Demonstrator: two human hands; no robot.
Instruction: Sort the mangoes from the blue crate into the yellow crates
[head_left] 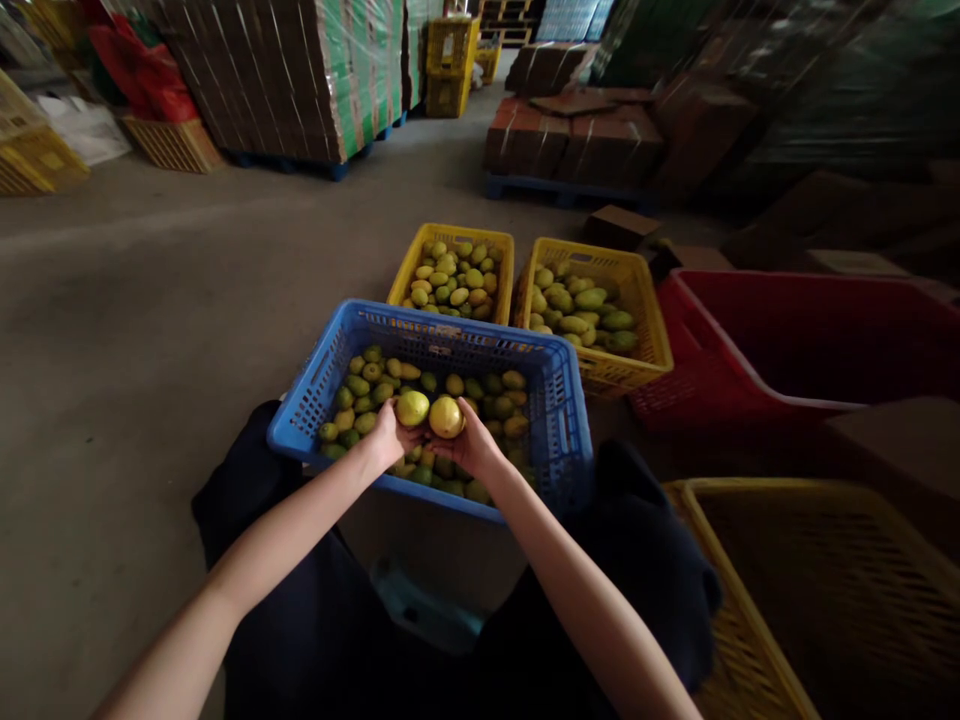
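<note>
My left hand is curled round a yellow-green lemon. Right beside it, my right hand grips a second, yellower lemon. Both hands are over the blue plastic crate, their fingertips close together and partly hidden under the fruit. Many green and yellow lemons lie on the bottom of this crate, which stands between my knees.
Beyond the blue crate are two yellow crates of similar fruit. A red crate and another yellow crate stand to the right. Boxes on a blue pallet and a wrapped stack are farther back.
</note>
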